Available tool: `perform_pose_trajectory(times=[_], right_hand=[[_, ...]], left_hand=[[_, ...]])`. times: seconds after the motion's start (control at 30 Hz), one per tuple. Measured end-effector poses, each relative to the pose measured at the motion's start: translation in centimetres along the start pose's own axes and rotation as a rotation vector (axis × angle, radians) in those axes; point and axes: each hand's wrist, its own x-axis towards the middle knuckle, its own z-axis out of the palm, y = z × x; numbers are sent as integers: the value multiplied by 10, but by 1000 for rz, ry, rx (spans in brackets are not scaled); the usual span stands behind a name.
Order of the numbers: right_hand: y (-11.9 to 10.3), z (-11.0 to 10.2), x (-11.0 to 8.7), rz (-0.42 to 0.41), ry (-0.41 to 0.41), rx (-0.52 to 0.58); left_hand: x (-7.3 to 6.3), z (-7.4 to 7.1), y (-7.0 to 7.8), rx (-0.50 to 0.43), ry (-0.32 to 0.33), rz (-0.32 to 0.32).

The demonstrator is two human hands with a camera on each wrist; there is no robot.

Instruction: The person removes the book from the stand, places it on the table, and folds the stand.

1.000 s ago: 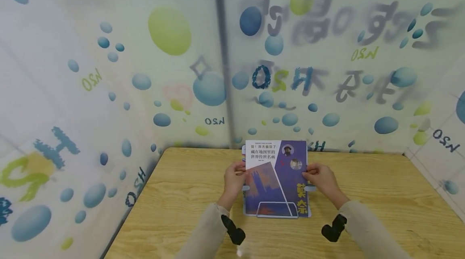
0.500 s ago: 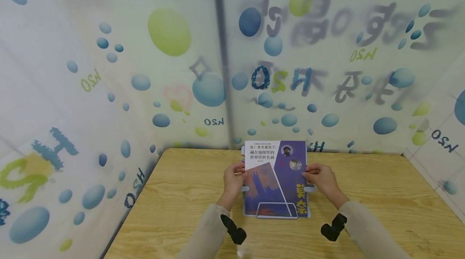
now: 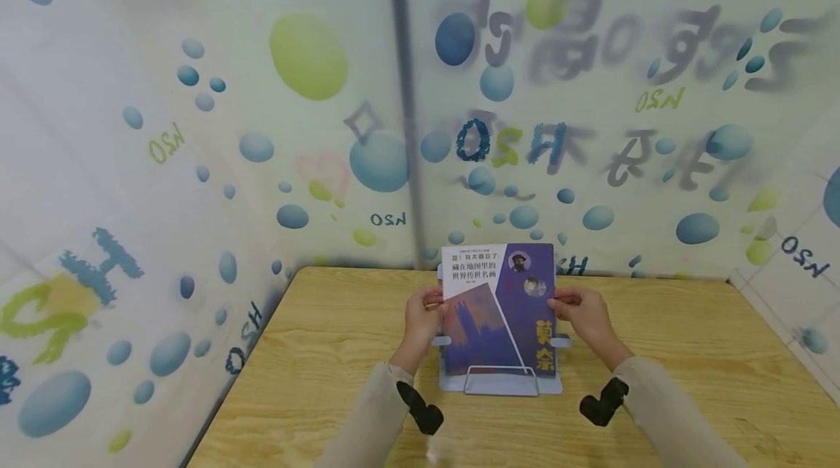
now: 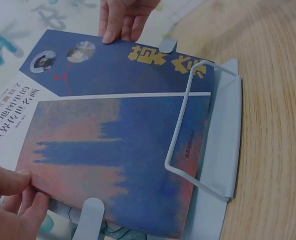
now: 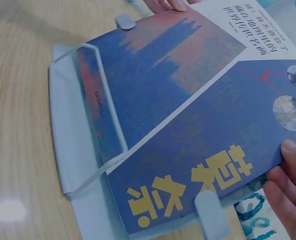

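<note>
A thin, rectangular book with a purple-blue, white and orange printed cover [image 3: 488, 322] is held between the two hands, leaning back on a pale-blue sheet stand [image 4: 222, 130]. The left hand [image 3: 422, 321] pinches its left edge, thumb on the front face; the right hand [image 3: 589, 318] pinches its right edge likewise, both near mid-height. The book's near edge lies behind a pale bent-wire bracket [image 4: 179, 116]; a strip of bare stand shows between that edge and the stand's near rim. Rounded pale tabs, left [image 4: 90, 215] and right [image 5: 211, 215], overlap the sides in the wrist views; contact with the cover cannot be told.

Cover: dark characters on a white panel at far left, a blurred blue tower in an orange-blue painting at near left, two round portraits at far right, large gold characters at near right. The stand rests on a light wood-grain table [image 3: 315, 340].
</note>
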Motion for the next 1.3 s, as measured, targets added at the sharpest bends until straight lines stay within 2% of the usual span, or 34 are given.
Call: perform_pose_trajectory(times=[0.23,0.47,0.6,0.93,1.13,1.3], right_hand=[[-9,-6,4,-43,-12,1],[-18,-14,8,-103,-19,64],[-25,-20,10,-124,-19,103],[-44,-41,9,-183,-11,175],[-54,-60,2,-206,0,168],[-58,-78,-5,-208,4,147]], left_hand=[[2,0,8,-19,-35,20],[8,0,19,-70,-70,98],[13,0,29,-73,-89,121],[15,0,60,-87,-156,96],[10,4,77,-120,-211,98],[3,13,84,-184,-244,100]])
